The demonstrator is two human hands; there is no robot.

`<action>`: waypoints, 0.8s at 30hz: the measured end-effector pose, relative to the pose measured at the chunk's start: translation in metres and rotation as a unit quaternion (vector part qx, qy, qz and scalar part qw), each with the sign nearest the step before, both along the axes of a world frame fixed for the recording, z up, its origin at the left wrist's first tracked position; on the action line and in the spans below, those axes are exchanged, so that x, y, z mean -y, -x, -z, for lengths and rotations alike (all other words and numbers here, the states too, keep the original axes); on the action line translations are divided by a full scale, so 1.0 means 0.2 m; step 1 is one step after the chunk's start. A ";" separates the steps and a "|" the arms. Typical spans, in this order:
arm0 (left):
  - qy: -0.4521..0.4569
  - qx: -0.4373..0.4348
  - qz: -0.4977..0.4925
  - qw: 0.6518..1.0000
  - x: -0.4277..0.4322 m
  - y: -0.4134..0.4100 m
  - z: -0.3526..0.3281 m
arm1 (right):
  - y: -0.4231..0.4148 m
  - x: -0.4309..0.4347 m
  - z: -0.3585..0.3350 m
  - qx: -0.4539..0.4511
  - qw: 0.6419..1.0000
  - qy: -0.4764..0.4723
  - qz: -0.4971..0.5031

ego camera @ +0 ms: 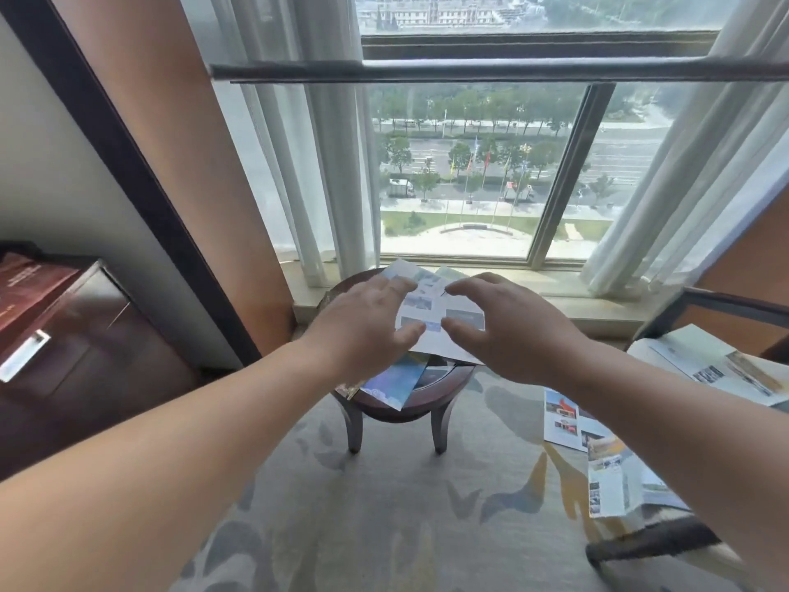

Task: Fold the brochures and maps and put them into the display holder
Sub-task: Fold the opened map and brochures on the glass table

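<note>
My left hand [367,322] is spread flat, fingers nearly straight, over the left side of the white photo-printed paper brochure [427,311]. It lies unfolded on the small round dark wooden worktop [401,411]. My right hand [512,331] arches over its right side, thumb and fingers apart, gripping nothing. A blue glossy leaflet [393,382] lies partly beneath the brochure.

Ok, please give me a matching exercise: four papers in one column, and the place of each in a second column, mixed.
1 white brochure
2 blue brochure
3 red booklet
4 orange-photo brochure

a on the carpet
b on the dark cabinet
c between left hand and right hand
d at the round table's front edge

Pairs: 1-c, 2-d, 3-b, 4-a
</note>
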State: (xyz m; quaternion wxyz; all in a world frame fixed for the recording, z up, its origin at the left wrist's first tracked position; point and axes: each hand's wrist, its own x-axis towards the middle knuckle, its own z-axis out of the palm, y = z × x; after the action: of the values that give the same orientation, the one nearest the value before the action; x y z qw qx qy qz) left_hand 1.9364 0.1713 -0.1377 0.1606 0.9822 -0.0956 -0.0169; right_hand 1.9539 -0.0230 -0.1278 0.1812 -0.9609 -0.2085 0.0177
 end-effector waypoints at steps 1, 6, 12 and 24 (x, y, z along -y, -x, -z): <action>-0.003 -0.008 0.003 1.000 0.00 -0.07 0.02 | -0.07 0.00 0.02 -0.008 1.000 0.000 -0.002; -0.001 -0.037 0.012 0.999 -0.04 -0.42 0.15 | -0.40 -0.03 0.14 -0.040 0.999 0.008 0.000; 0.005 -0.061 0.045 0.997 -0.09 -0.86 0.31 | -0.77 -0.09 0.29 -0.062 0.997 0.023 0.029; -0.005 -0.139 0.072 0.988 -0.09 -1.44 0.70 | -1.26 -0.09 0.70 -0.169 0.983 0.011 0.074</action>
State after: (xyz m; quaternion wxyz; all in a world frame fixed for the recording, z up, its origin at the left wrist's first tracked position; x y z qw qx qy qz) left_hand 2.2252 0.1885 -0.2783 0.1657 0.9618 -0.1428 -0.1648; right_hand 2.2056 -0.0057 -0.2669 0.2041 -0.9588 -0.1029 0.1689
